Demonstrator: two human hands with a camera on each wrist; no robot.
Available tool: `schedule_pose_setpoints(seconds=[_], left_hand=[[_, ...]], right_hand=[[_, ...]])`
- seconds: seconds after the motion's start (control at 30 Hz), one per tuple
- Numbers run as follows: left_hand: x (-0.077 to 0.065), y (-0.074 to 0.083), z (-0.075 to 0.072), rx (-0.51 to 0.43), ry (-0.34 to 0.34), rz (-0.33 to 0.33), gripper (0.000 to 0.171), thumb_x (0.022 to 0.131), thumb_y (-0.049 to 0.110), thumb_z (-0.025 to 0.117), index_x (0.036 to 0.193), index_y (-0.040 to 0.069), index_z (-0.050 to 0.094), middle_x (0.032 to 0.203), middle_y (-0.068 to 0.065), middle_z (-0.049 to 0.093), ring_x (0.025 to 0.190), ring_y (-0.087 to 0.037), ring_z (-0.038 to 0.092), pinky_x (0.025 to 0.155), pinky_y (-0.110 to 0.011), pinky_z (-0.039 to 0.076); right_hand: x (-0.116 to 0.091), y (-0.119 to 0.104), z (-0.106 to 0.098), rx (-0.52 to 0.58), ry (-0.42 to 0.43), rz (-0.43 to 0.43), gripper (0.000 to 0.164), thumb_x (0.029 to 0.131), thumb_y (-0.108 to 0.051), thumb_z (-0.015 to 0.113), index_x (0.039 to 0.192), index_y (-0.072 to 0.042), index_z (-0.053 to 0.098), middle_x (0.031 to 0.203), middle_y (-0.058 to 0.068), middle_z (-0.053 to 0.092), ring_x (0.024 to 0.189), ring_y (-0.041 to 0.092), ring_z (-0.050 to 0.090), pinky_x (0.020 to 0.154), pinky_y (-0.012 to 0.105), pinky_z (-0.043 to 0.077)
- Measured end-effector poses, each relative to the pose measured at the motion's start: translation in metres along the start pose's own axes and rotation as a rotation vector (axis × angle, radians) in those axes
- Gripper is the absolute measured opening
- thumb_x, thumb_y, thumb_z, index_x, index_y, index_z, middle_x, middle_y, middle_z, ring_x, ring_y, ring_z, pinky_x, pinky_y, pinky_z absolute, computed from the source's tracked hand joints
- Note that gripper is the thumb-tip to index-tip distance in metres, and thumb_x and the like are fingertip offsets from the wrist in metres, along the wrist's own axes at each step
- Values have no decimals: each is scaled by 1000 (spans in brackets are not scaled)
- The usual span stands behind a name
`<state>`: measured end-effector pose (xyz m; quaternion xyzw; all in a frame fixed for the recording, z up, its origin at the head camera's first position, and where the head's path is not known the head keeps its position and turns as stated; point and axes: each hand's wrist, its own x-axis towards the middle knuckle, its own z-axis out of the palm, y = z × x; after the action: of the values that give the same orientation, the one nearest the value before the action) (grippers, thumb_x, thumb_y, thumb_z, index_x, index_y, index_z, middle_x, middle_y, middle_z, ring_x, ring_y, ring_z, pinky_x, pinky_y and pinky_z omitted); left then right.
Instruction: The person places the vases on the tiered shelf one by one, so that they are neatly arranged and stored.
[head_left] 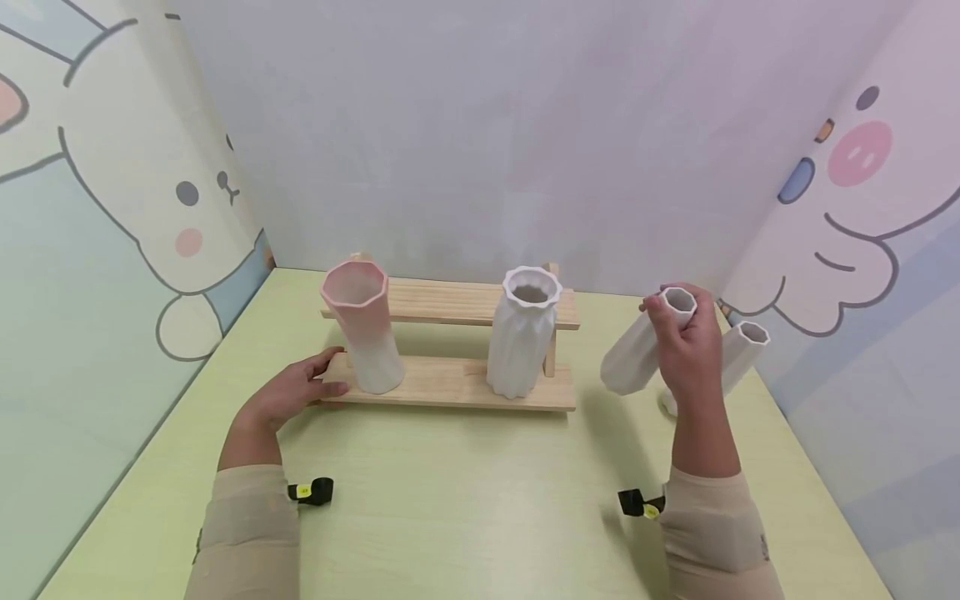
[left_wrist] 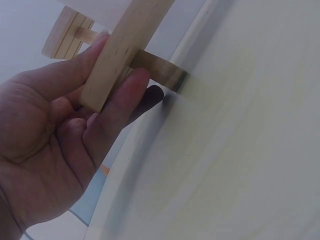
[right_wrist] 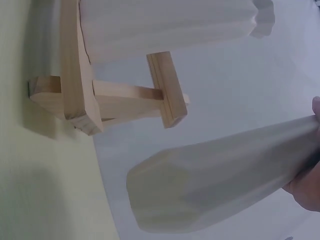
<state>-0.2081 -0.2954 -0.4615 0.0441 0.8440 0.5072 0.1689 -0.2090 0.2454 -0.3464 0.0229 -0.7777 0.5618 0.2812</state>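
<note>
A two-tier wooden shelf (head_left: pixel 442 383) stands on the table. At its left end my left hand (head_left: pixel 296 389) pinches the lower board (left_wrist: pixel 122 55) between thumb and fingers. By its neck, my right hand (head_left: pixel 688 346) grips a white faceted vase (head_left: pixel 636 358), tilted with its base toward the shelf. That base (right_wrist: pixel 160 195) hangs in the air to the right of the shelf in the right wrist view. On the lower board a pink-and-white vase (head_left: pixel 367 333) stands at the left and a white ribbed vase (head_left: pixel 522 342) at the right.
Another slim white vase (head_left: pixel 742 354) is on the table behind my right hand, which partly hides it. The upper slat (head_left: pixel 450 302) runs behind the standing vases. Printed cartoon panels (head_left: pixel 112 208) close in the pale table (head_left: pixel 450 500) at the sides.
</note>
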Motion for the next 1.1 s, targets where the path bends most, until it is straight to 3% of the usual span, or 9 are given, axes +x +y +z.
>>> schedule_pose_setpoints(seconds=[0.63, 0.8, 1.1], left_hand=[[-1, 1, 1, -4, -6, 2, 90, 87, 46, 71, 158, 27, 19, 160, -11, 27, 129, -29, 49, 110, -54, 38], [-2, 1, 1, -4, -7, 0, 91, 87, 46, 71, 158, 27, 18, 161, -11, 25, 129, -29, 50, 109, -53, 39], [-3, 4, 1, -3, -5, -16, 96, 87, 46, 72, 159, 22, 14, 162, -13, 20, 133, -33, 46, 111, -57, 34]], right_hand=[[-13, -21, 5, 16, -85, -48, 24, 94, -26, 66, 114, -16, 56, 93, -7, 69, 89, 11, 60, 74, 24, 45], [-17, -26, 9, 57, -120, -75, 23, 95, -21, 65, 114, -11, 55, 96, 3, 69, 93, 12, 63, 79, 24, 46], [-24, -32, 15, 104, -209, -125, 23, 97, -16, 60, 116, -5, 53, 98, 4, 68, 94, 13, 64, 81, 23, 48]])
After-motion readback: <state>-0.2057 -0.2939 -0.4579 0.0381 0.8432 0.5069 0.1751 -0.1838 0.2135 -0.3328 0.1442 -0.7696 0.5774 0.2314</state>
